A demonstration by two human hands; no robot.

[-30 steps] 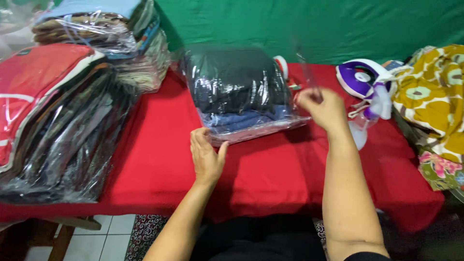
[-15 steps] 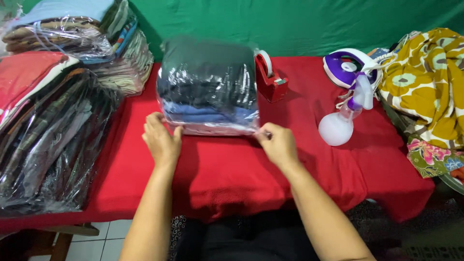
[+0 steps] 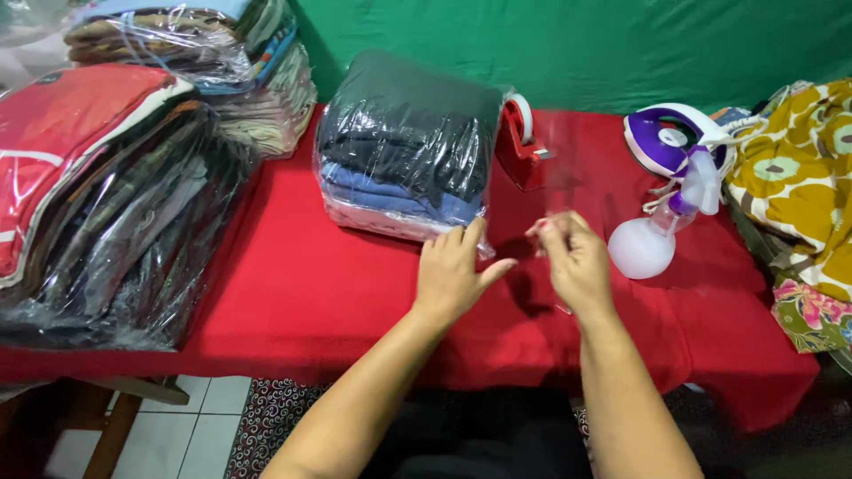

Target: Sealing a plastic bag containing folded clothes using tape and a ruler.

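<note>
A bundle of folded dark and blue clothes point(image 3: 404, 142) wrapped in clear plastic sits on the red-covered table point(image 3: 293, 284). My left hand point(image 3: 453, 270) lies flat at the bundle's front right corner, fingertips on the plastic, thumb spread. Just to the right, my right hand point(image 3: 572, 257) is raised a little above the cloth, its fingers pinched on a faint strip of clear tape point(image 3: 559, 182) that rises from them. A red tape dispenser point(image 3: 522, 137) stands behind, against the bundle's right side.
Tall stacks of bagged clothes point(image 3: 115, 195) fill the table's left; another stack point(image 3: 195, 62) stands at the back left. A purple iron point(image 3: 666, 137), a white spray bottle point(image 3: 643, 244) and yellow floral cloth point(image 3: 799, 177) lie on the right. A green backdrop point(image 3: 577, 44) hangs behind.
My left hand slid from the bundle's front left corner to its front right corner. My right hand came off the bundle's edge and now hovers to the right, pinching tape.
</note>
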